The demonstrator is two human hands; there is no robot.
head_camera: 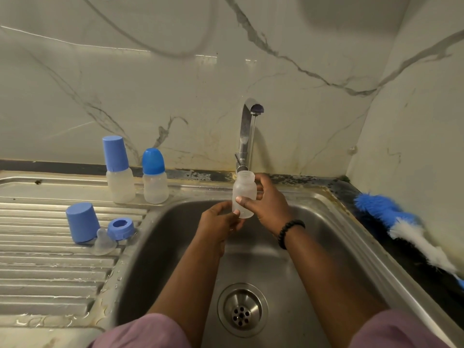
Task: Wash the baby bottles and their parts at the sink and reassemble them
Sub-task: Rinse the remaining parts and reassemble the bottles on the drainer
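Purple sleeves (140, 330) at the bottom edge, both forearms reaching fwd over the steel sink (313, 247), drain (242, 310) right below. R hand (266, 204) wraps the open bottle (244, 194), thumb across the front, fingers curled round the back, black bead bracelet (290, 232) on that wrist. L hand (221, 222) comes in from below-left, fingertips pinching the bottle's base. Bottle held upright w/ no cap, mouth just under the tap (247, 136), a thin stream of water running down into it, over the basin's far side.

On the draining board (50, 272) to the left: two capped bottles standing side by side near the wall, taller one (119, 169) w/ a flat-top cap, shorter one (154, 177) w/ a domed cap. Nearer in, a loose blue cap (81, 222) upside down, a clear teat (104, 243) lying beside it, a blue collar ring (121, 228) touching the teat.

Far right on the dark counter, blue-and-white bottle brush (401, 224) lying along the sink's edge
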